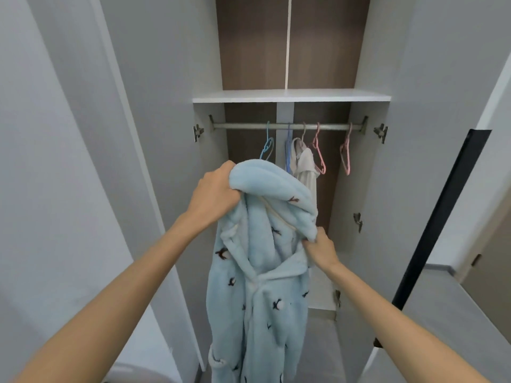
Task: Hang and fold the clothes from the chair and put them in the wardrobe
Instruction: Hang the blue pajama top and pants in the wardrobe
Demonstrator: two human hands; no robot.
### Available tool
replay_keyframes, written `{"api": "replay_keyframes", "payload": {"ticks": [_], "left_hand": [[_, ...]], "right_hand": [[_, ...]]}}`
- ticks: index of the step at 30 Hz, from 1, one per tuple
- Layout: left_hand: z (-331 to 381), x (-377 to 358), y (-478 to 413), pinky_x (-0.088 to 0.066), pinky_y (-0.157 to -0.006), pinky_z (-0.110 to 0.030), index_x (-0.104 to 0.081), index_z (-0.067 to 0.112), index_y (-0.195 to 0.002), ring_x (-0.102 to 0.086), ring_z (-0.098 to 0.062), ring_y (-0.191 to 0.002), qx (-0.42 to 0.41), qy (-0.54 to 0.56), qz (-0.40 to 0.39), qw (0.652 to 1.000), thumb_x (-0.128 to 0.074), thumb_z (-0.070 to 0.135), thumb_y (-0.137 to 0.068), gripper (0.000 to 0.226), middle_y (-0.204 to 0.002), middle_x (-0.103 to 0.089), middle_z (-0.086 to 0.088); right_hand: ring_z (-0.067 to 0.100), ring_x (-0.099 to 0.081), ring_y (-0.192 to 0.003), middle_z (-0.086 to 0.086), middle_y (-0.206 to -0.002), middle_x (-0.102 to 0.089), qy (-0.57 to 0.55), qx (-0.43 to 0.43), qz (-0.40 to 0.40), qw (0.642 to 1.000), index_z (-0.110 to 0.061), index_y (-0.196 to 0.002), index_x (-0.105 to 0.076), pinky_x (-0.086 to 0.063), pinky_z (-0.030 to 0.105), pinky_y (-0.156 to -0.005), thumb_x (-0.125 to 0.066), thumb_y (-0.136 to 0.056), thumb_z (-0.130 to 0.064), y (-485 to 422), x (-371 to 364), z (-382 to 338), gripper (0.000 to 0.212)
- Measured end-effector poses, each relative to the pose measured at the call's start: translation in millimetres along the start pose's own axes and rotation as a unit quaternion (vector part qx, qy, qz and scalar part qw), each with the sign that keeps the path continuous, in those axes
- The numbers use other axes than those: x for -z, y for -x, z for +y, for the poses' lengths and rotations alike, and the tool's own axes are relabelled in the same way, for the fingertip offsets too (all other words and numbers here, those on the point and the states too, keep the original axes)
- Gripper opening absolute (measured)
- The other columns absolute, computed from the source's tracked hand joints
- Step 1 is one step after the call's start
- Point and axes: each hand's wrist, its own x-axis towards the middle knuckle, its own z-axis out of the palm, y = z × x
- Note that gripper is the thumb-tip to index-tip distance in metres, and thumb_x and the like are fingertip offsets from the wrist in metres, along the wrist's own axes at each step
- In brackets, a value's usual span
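A fluffy pale blue robe (257,286) with small dark embroidered motifs hangs full length in front of an open wardrobe (367,189). The left hand (214,193) grips its hood at the top; the right hand (320,248) pinches the fabric lower, near the collar. Behind it, a rail (243,126) carries blue and pink hangers and a white garment (305,164).

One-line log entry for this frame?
left hand grips blue robe hood | right hand grips hood edge | robe held before rail | white garment hung
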Motion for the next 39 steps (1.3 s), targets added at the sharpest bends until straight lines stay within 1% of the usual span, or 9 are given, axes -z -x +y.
{"api": "replay_keyframes", "payload": {"ticks": [4,10,13,18,21,24,29,34,39], "left_hand": [[-51,-1,-18,-0.039,-0.063,-0.035,-0.051,0.010,-0.101,-0.055,-0.033,-0.080,0.042,-0.068,-0.032,0.996,-0.048,0.019,-0.089,0.015,-0.094,-0.062,-0.012],[-82,1,-19,-0.038,-0.060,-0.035,-0.049,0.006,-0.109,-0.050,-0.029,-0.073,0.075,-0.201,-0.054,0.975,-0.054,0.014,-0.088,0.023,-0.091,-0.058,-0.012],[-100,-10,-15,-0.042,-0.064,-0.034,-0.054,0.006,-0.111,-0.055,-0.028,-0.079,0.105,-0.230,-0.174,0.952,-0.056,0.013,-0.084,0.028,-0.093,-0.058,-0.010],[-129,-31,-12,-0.041,-0.053,-0.027,-0.058,0.001,-0.102,-0.052,-0.022,-0.066,0.216,0.014,-0.238,0.947,-0.049,0.006,-0.089,0.016,-0.084,-0.058,-0.012],[-131,-28,-12,-0.038,-0.039,-0.019,-0.050,0.005,-0.090,-0.049,-0.014,-0.046,0.346,0.270,-0.220,0.871,-0.048,0.007,-0.091,0.004,-0.064,-0.051,-0.007],[-126,-24,-14,-0.052,-0.046,-0.020,-0.055,0.007,-0.099,-0.060,-0.011,-0.055,0.366,0.414,-0.223,0.803,-0.059,0.018,-0.092,0.013,-0.075,-0.061,-0.007],[-126,-43,-24,-0.054,-0.084,-0.033,-0.030,0.033,-0.140,-0.060,-0.016,-0.104,0.206,0.352,-0.160,0.899,-0.067,0.043,-0.085,0.067,-0.124,-0.050,0.005],[-131,-71,-42,-0.039,-0.104,-0.027,-0.053,0.035,-0.125,-0.050,0.001,-0.116,-0.024,0.270,-0.110,0.956,-0.051,0.023,-0.099,0.029,-0.127,-0.055,0.020],[-135,-103,-79,-0.045,-0.096,-0.028,-0.065,0.035,-0.107,-0.058,-0.002,-0.107,-0.008,0.268,-0.073,0.960,-0.053,0.024,-0.097,0.019,-0.111,-0.064,0.022]], "right_hand": [[0.032,-0.056,-0.100,0.008,-0.107,-0.054,-0.026,0.024,0.049,0.998,-0.009,-0.111,-0.040,-0.039,0.034,-0.074,-0.050,-0.087,-0.029,-5,39,-46,0.032],[0.018,-0.054,-0.075,-0.002,-0.089,-0.057,-0.074,0.152,0.203,0.964,-0.016,-0.104,-0.040,-0.036,0.029,-0.056,-0.055,-0.084,-0.014,1,63,-115,0.025],[0.033,-0.055,-0.094,0.009,-0.107,-0.059,0.121,0.040,0.095,0.987,-0.011,-0.115,-0.050,-0.041,0.032,-0.074,-0.054,-0.085,-0.018,-10,47,-102,0.030],[0.034,-0.058,-0.103,0.012,-0.115,-0.062,0.114,-0.066,0.041,0.990,-0.012,-0.115,-0.060,-0.045,0.034,-0.078,-0.058,-0.085,-0.032,-22,28,-78,0.036],[0.028,-0.053,-0.097,0.011,-0.114,-0.057,0.041,-0.073,0.069,0.994,-0.014,-0.121,-0.048,-0.046,0.036,-0.083,-0.059,-0.084,-0.018,-29,28,-75,0.039],[0.027,-0.052,-0.088,0.010,-0.105,-0.054,-0.010,-0.042,0.097,0.994,-0.021,-0.135,-0.031,-0.045,0.034,-0.074,-0.058,-0.079,-0.005,-36,29,-73,0.064],[0.030,-0.053,-0.099,0.009,-0.108,-0.057,0.083,0.016,0.057,0.995,-0.037,-0.131,-0.039,-0.040,0.032,-0.074,-0.057,-0.076,-0.006,-49,18,-67,0.066],[0.030,-0.060,-0.096,0.009,-0.117,-0.058,0.136,0.043,0.025,0.989,-0.051,-0.084,-0.055,-0.043,0.028,-0.064,-0.047,-0.073,-0.003,-78,0,-43,0.049],[0.030,-0.055,-0.103,0.007,-0.116,-0.047,0.188,0.020,-0.013,0.982,-0.038,-0.098,-0.061,-0.039,0.030,-0.072,-0.044,-0.078,-0.003,-118,-18,-25,0.045]]}}
